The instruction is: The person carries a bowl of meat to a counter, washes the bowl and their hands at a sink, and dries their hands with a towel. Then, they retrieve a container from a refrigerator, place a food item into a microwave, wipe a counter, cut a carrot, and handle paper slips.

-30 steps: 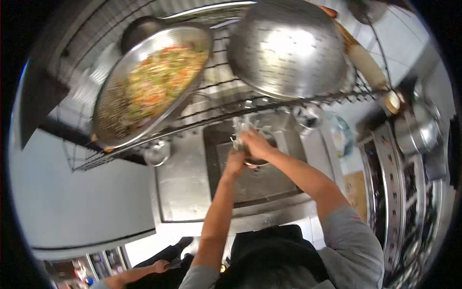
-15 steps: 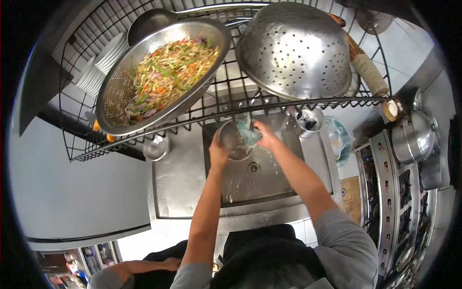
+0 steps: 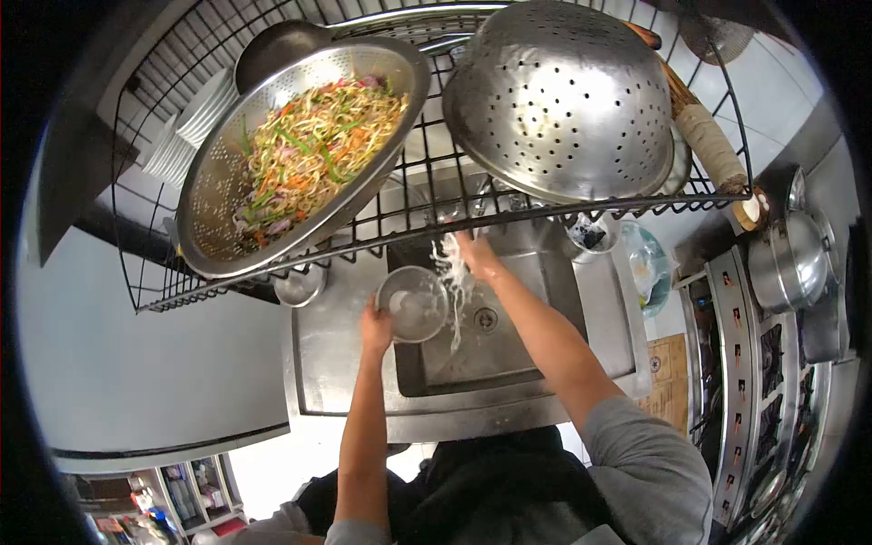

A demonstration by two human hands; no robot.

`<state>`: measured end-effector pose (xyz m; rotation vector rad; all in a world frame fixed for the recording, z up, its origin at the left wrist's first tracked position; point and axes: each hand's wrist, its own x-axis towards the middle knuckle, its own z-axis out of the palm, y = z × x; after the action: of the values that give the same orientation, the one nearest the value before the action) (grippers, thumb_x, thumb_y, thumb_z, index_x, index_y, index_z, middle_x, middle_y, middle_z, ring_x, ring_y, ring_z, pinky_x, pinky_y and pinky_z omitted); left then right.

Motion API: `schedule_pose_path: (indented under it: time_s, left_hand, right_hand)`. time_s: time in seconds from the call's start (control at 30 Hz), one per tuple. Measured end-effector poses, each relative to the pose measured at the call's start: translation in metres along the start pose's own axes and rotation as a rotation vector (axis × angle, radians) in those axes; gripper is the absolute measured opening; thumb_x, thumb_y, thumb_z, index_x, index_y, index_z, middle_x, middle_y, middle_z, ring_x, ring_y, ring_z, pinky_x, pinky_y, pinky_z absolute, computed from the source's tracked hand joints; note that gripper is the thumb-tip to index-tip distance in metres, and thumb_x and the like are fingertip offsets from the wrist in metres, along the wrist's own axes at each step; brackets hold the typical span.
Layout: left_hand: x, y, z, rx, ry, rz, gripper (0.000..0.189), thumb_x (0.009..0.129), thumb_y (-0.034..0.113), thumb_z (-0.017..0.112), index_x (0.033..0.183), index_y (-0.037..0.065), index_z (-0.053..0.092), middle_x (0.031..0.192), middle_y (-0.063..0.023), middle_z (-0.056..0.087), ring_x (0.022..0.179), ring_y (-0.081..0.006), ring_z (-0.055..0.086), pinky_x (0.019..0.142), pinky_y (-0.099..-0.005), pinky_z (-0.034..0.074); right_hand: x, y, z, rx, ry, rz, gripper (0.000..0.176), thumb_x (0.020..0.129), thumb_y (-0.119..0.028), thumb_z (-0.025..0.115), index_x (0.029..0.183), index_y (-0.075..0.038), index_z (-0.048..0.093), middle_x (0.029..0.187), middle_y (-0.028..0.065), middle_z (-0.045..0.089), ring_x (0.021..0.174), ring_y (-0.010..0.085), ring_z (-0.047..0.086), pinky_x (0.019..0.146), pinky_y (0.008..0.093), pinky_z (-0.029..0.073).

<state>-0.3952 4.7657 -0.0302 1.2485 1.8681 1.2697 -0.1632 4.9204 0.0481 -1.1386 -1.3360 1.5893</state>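
My left hand (image 3: pixel 377 326) grips the rim of a round, shallow metal bowl (image 3: pixel 413 307) from its left side. The bowl is tilted above the left part of the sink (image 3: pixel 536 350), its inside facing up. My right hand (image 3: pixel 474 256) is by the tap, beside a white splashing stream of water (image 3: pixel 453 277) that falls into the basin near the drain (image 3: pixel 486 320). The rack's front edge and the water cover its fingertips, so I cannot tell what they hold.
Overhead, a wire rack (image 3: pixel 436 219) carries a colander (image 3: pixel 204 204) of shredded vegetables (image 3: pixel 318 150), an upturned colander (image 3: pixel 572 109) and stacked white plates (image 3: pixel 204 109). A small metal bowl (image 3: pixel 300 286) sits left of the sink. At right are a stove (image 3: pixel 740 354) and pots (image 3: pixel 788 254).
The bowl and my left hand have moved left and toward me, away from my right hand. My right hand has shifted slightly left; the greenish thing in it no longer shows. The water splashes more strongly.
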Motion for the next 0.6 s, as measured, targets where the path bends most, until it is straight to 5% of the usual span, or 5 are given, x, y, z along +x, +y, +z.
schedule_pose_path:
  time_s: [0.13,0.23,0.33,0.5,0.6]
  left_hand:
    - [0.022,0.012,0.043,0.125,-0.095,-0.035,0.050,0.086,0.000,0.046,0.135,-0.003,0.048,0.125,-0.0249,0.060,0.119,-0.0374,0.057,0.099,-0.0379,0.044]
    - [0.043,0.035,0.081,-0.197,-0.175,0.140,0.053,0.083,0.001,0.048,0.136,-0.004,0.047,0.126,-0.0258,0.059,0.119,-0.0379,0.057,0.099,-0.0371,0.043]
    - [0.057,0.084,0.082,-0.018,-0.217,0.188,0.055,0.080,-0.002,0.048,0.135,-0.003,0.049,0.124,-0.0229,0.062,0.114,-0.0340,0.060,0.095,-0.0365,0.047]
    - [0.063,0.075,0.121,-0.537,-0.482,0.005,0.058,0.083,-0.008,0.046,0.140,0.004,0.044,0.111,-0.0102,0.064,0.091,-0.0207,0.067,0.070,-0.0326,0.058]
    - [0.062,0.090,0.104,-0.526,-0.512,-0.097,0.051,0.087,0.000,0.053,0.137,0.003,0.044,0.104,-0.0099,0.066,0.073,-0.0231,0.070,0.051,-0.0375,0.062]
  right_hand:
    - [0.016,0.035,-0.002,-0.267,-0.157,0.057,0.076,0.090,-0.058,0.057,0.140,-0.003,0.041,0.125,0.0225,0.059,0.118,0.0317,0.055,0.105,0.0424,0.039]
    - [-0.007,0.053,-0.002,-0.582,-0.219,-0.273,0.078,0.095,-0.037,0.055,0.151,-0.004,0.012,0.155,0.0301,0.016,0.142,0.0374,0.029,0.116,0.0428,0.024]
    - [-0.033,0.085,-0.006,-0.865,-0.447,-0.563,0.052,0.092,-0.007,0.050,0.140,0.001,0.033,0.146,0.0254,0.031,0.137,0.0349,0.034,0.114,0.0418,0.027]
    - [-0.016,0.040,-0.038,-0.201,0.122,-0.174,0.028,0.084,0.002,0.053,0.111,0.001,0.059,0.120,0.0234,0.059,0.100,0.0347,0.064,0.084,0.0438,0.049]
    - [-0.023,0.056,-0.033,-0.846,-0.367,-0.536,0.034,0.081,-0.004,0.058,0.115,-0.001,0.058,0.105,0.0229,0.058,0.096,0.0382,0.060,0.087,0.0476,0.047]
